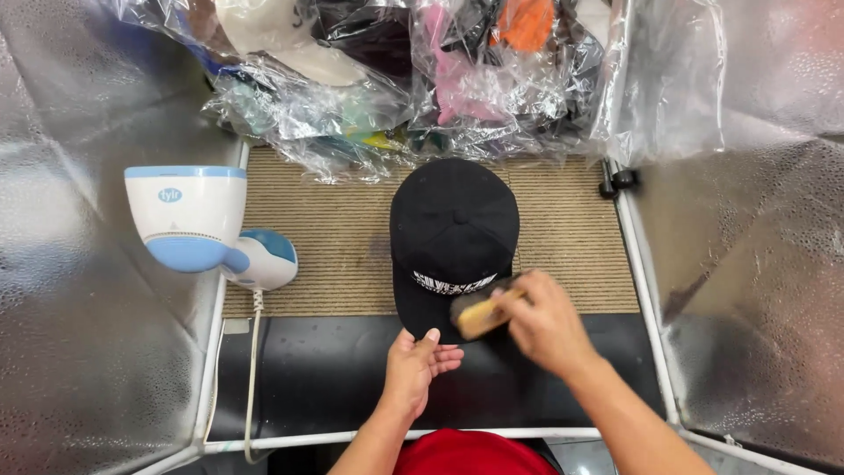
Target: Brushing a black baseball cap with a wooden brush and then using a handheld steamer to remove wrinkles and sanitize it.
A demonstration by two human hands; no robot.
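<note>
The right hand (547,324) grips a wooden-backed brush (482,313) against the brim of a black baseball cap (454,230). The left hand (418,365), fingers loosely extended, steadies the brim's near edge just beside it. A white-and-blue handheld steamer (202,224) sits well left.

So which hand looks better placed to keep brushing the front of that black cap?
Probably the right hand: it holds the wooden brush against the cap. The left hand only steadies the brim's edge.
</note>
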